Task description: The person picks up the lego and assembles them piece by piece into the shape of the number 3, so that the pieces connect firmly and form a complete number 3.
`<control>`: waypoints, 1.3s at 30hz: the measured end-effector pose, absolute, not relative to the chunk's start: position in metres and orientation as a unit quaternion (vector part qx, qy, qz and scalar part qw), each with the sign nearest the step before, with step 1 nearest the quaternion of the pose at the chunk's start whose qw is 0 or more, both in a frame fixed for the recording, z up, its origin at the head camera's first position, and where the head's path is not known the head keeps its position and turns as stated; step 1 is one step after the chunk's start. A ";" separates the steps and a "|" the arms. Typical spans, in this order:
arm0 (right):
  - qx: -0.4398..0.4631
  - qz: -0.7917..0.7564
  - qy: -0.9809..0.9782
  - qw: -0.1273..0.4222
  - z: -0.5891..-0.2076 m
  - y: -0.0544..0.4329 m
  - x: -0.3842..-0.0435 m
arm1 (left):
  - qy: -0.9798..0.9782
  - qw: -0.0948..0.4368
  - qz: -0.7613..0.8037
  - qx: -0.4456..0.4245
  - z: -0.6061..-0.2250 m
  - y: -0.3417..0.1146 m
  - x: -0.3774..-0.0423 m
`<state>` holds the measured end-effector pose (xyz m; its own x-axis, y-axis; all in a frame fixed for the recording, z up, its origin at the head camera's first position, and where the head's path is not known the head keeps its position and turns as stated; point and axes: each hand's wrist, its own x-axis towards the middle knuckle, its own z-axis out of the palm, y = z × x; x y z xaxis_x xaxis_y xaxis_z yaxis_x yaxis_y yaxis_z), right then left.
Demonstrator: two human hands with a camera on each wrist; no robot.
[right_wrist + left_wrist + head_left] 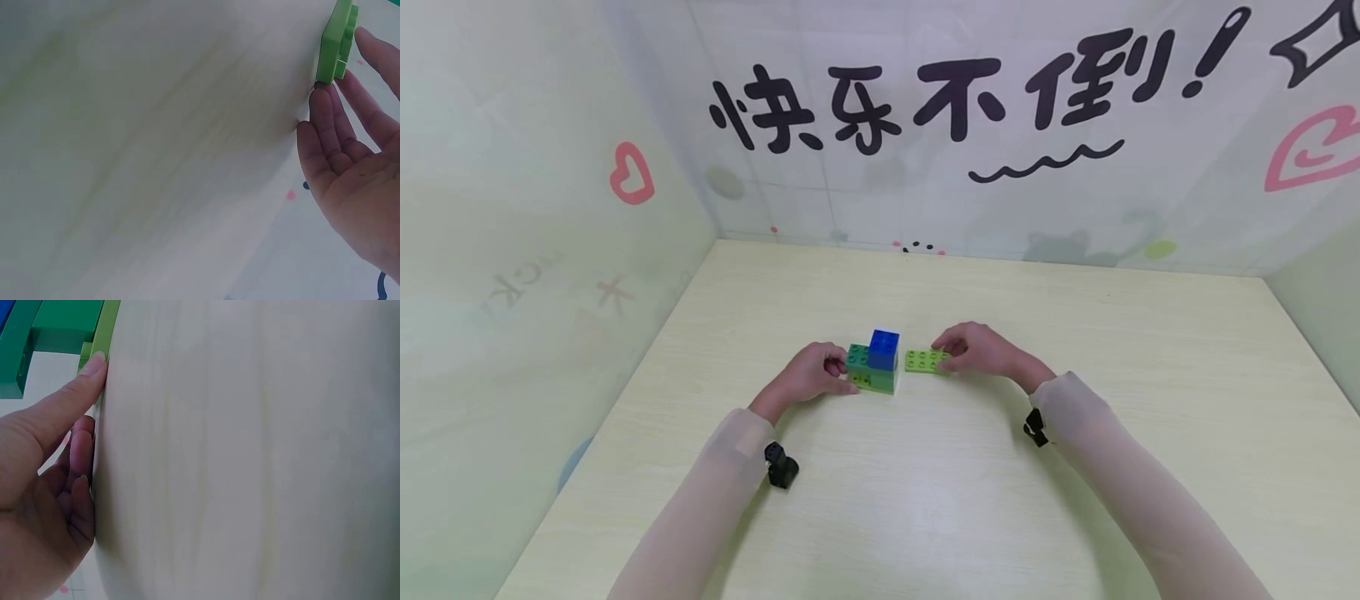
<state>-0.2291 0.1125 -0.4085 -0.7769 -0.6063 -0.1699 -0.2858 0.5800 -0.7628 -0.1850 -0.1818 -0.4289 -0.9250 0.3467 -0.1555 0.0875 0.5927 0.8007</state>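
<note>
A small stack of toy bricks (871, 379) sits mid-table, a blue brick (884, 348) on top beside a dark green one (858, 357), with lighter green ones below. My left hand (811, 372) holds the stack by its left end. In the left wrist view the thumb lies along the lime-green base edge, and the other fingers are curled; the index fingertip is hidden. Just right of the stack lies a flat lime-green brick (921, 361), studs up. My right hand (981, 348) pinches its right end, thumb and forefinger on either side.
A pale wood-grain table (925, 500) spreads around the bricks. Behind it rises a white printed backdrop (925, 200) with large black characters; another printed sheet (550, 208) stands along the left. A small black device (781, 467) is worn at the left wrist.
</note>
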 end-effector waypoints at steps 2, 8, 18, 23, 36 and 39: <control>-0.260 -0.374 0.865 0.210 -0.409 0.113 -0.229 | 0.879 0.150 0.436 0.124 -0.429 -0.182 -0.185; -0.257 -0.365 0.871 0.205 -0.411 0.112 -0.228 | 0.881 0.149 0.432 0.122 -0.428 -0.181 -0.184; -0.253 -0.355 0.879 0.196 -0.410 0.109 -0.227 | 0.883 0.146 0.429 0.122 -0.428 -0.181 -0.184; -0.242 -0.351 0.883 0.196 -0.411 0.106 -0.228 | 0.882 0.144 0.430 0.126 -0.428 -0.182 -0.184; -0.220 -0.348 0.891 0.191 -0.410 0.104 -0.226 | 0.884 0.146 0.428 0.124 -0.428 -0.182 -0.184; -0.214 -0.349 0.892 0.194 -0.411 0.104 -0.226 | 0.883 0.146 0.429 0.123 -0.428 -0.181 -0.184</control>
<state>-0.2259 0.1042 -0.4111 -0.8336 -0.5163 -0.1963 -0.2460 0.6653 -0.7049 -0.1838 -0.1815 -0.4278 -0.9270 0.3423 -0.1532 0.0912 0.6019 0.7933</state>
